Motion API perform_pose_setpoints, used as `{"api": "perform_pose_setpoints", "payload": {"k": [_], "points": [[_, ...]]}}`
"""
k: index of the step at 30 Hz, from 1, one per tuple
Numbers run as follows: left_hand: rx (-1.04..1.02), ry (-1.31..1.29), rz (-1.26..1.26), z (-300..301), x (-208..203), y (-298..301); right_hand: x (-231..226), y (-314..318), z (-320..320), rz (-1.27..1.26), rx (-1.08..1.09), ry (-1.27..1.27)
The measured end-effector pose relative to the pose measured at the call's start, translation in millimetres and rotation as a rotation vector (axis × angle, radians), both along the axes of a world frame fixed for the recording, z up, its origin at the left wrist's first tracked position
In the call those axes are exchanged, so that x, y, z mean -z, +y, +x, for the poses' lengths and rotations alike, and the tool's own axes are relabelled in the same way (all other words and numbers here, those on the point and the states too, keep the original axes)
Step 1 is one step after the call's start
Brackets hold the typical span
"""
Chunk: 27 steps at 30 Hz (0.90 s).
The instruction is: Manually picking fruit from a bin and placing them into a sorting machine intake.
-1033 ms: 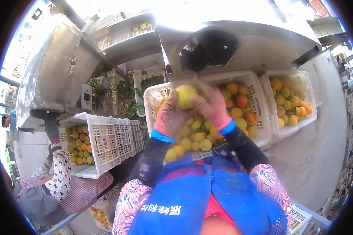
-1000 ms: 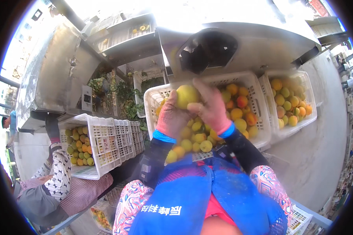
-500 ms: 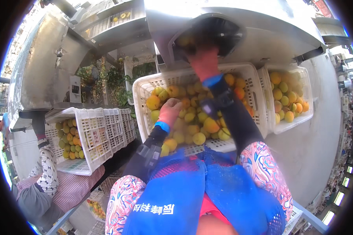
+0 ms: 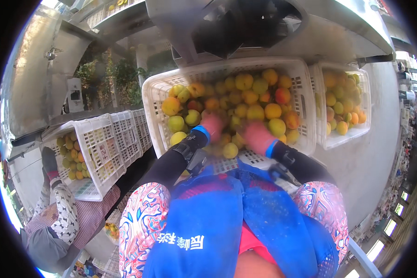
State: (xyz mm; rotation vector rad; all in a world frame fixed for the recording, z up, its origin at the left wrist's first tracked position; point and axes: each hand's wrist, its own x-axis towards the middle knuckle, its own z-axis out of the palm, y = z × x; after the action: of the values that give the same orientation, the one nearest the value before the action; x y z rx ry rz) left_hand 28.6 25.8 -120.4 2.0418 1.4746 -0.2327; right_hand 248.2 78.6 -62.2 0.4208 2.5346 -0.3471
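A white slatted plastic crate (image 4: 309,99) full of round yellow, green and orange fruit (image 4: 255,111), which look like apricots, stands right in front of me. Both hands are down among the fruit in its near half. My left hand (image 4: 212,126) reaches in left of the middle, its fingers blurred and partly hidden by fruit. A short way to its right, my right hand (image 4: 258,135) also points down into the pile. Motion smears its fingers, so whether either hand grips a fruit does not show.
Beyond the crate is a metal machine with a dark opening (image 4: 257,28). A second fruit crate (image 4: 352,139) stands to the right. At the left, more white crates (image 4: 102,143) stand in a row, one holding fruit, beside another person in a grey cap (image 4: 48,250).
My right hand has come back from the machine's dark opening down into the crate. My left hand has shifted slightly right among the fruit. The view has moved a little.
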Motion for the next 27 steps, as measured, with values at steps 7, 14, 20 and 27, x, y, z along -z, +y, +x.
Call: {"api": "perform_pose_setpoints", "payload": {"k": [7, 14, 20, 27], "points": [[0.140, 0.155, 0.142, -8.0, 22.9, 7.3, -61.3, 31.1, -21.6, -0.353, 0.480, 0.264], [-0.924, -1.643, -0.379, -26.8, -86.4, -9.6, -86.8, 39.2, -15.0, -1.462, 1.224, 0.650], [-0.888, -2.112, -0.259, -21.3, -145.2, -8.7, -136.2, 8.2, -70.1, -0.584, 0.881, 1.015], [-0.981, -2.152, -0.169, -29.3, -155.1, -0.7, -145.9, 5.3, -115.4, 0.082, 0.735, 1.258]]}}
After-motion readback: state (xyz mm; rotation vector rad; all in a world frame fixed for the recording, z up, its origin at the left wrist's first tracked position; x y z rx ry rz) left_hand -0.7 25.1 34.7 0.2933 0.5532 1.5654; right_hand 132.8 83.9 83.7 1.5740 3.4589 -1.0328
